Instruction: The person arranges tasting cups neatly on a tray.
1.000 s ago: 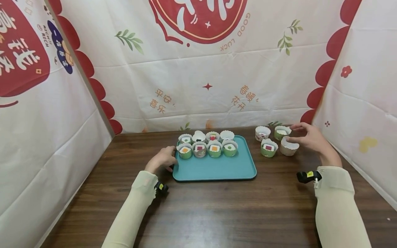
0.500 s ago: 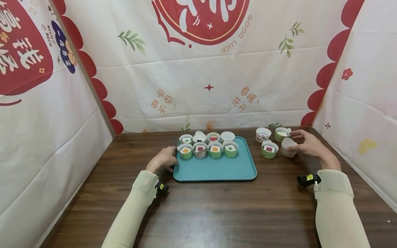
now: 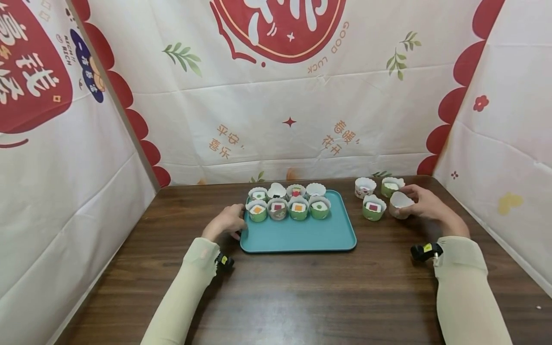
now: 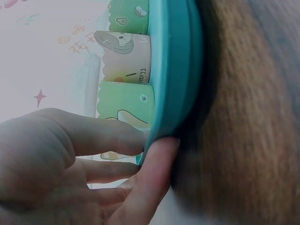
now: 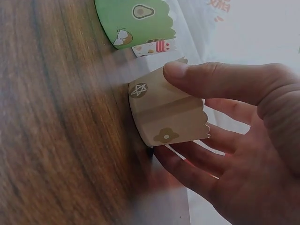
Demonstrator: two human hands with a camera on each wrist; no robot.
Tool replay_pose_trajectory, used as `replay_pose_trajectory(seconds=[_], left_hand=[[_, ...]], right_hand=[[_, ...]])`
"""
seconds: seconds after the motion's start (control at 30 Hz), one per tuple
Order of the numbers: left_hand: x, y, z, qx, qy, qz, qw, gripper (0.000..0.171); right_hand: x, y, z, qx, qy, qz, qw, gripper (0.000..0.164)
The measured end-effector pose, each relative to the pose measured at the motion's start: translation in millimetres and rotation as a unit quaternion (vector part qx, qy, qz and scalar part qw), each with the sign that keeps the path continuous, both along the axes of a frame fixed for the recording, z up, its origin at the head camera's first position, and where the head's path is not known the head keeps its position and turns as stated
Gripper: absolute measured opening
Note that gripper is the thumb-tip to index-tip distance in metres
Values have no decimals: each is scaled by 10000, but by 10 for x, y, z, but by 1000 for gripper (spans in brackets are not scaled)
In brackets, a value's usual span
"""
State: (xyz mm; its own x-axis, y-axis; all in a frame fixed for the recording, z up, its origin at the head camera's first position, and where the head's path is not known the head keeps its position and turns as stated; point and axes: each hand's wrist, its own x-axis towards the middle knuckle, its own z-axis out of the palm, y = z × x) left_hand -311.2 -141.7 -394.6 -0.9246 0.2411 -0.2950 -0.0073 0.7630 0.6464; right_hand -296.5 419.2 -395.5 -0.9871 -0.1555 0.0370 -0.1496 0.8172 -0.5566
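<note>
My left hand [image 3: 226, 222] is at the left end of the teal tray [image 3: 297, 237]; in the left wrist view its thumb and fingers pinch the tray's rim. Two rows of paper baking cups stand at the back of the tray, among them a green cup [image 3: 257, 213] with an orange-and-white piece inside. On the right, my right hand [image 3: 424, 206] holds a beige paper baking cup [image 5: 164, 112], thumb on the near side and fingers around the far side. This cup leans slightly. Its inside is mostly hidden.
Beside the held cup stand a green cup [image 3: 373, 211] with a dark red and white piece, another green cup [image 3: 391, 186] behind, and a white patterned cup [image 3: 364, 187]. A printed cloth [image 3: 267, 105] hangs behind the brown wooden table [image 3: 310, 297].
My right hand has come down and slightly left, from hovering over the beige cup to gripping it. The left hand and the tray have stayed put.
</note>
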Motion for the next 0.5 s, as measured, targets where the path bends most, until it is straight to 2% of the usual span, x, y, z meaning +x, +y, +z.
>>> replay_pose_trajectory(seconds=[0.2, 0.5], left_hand=[[-26, 1, -2, 31, 4, 30, 10000, 75], [-28, -13, -24, 35, 1, 43, 10000, 73]], right_hand=[[-13, 10, -9, 91, 47, 18, 9999, 81], [-8, 25, -6, 264, 144, 85, 9995, 69]])
